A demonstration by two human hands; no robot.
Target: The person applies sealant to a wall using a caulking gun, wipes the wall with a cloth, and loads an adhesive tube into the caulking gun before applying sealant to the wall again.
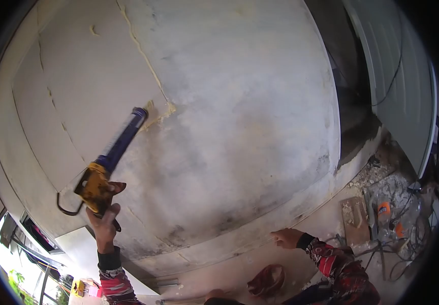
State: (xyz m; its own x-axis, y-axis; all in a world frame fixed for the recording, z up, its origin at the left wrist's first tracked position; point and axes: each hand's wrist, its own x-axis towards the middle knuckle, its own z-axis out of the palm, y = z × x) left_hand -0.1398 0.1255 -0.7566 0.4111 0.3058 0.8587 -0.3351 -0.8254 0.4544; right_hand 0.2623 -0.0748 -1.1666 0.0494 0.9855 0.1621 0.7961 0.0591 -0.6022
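My left hand (pixel 104 223) is closed around the grip of a caulking gun (pixel 96 187) with a worn yellow frame. A dark blue cartridge (pixel 123 138) sits in it, pointing up and right. Its front end lies close to the lower corner of a pale panel (pixel 92 76) on the wall (pixel 245 101), by a blob of beige sealant (pixel 170 108). A ragged beige bead runs up from that corner along the panel's edge. Low at the right, my right hand (pixel 286 237) holds nothing visible; its fingers reach left, loosely bent, near the wall's foot.
A red cloth (pixel 267 280) lies on the floor. Rubble, a plastic bottle with an orange label (pixel 383 209), a wooden board (pixel 354 221) and cables crowd the right side. A grey door-like panel (pixel 395 76) stands beyond. A white sheet (pixel 95 256) leans at the lower left.
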